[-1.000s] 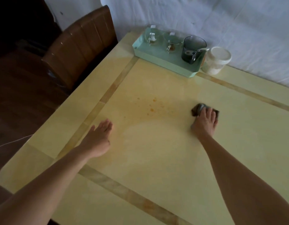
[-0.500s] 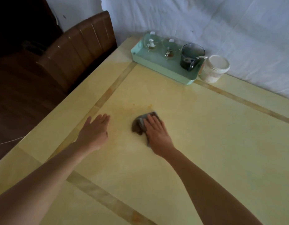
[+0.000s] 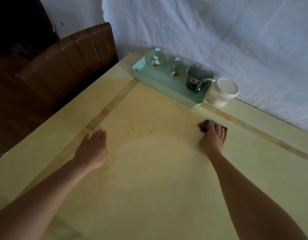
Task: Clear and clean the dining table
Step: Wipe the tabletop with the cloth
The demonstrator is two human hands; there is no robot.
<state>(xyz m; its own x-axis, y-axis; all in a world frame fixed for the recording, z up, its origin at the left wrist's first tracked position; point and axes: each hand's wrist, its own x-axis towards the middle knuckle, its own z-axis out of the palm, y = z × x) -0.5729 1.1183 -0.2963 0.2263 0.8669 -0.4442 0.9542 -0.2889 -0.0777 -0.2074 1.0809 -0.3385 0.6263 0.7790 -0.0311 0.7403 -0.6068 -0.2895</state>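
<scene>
On the table (image 3: 149,196), dark cloth (image 3: 203,126) pressed under flat right hand (image 3: 213,139), left hand (image 3: 91,149) flat, empty, well apart.

The bench (image 3: 167,196) is coloured pale yellow, banded by tan stripes (image 3: 111,104) and marked by orange-brown spots (image 3: 151,130). The cloth (image 3: 204,126) is dark grey-brown. At the far edge, a mint-green tray (image 3: 167,84), a smoky dark mug (image 3: 199,77) and a white jar (image 3: 223,92) are seen; the chair (image 3: 77,54) is brown.
</scene>
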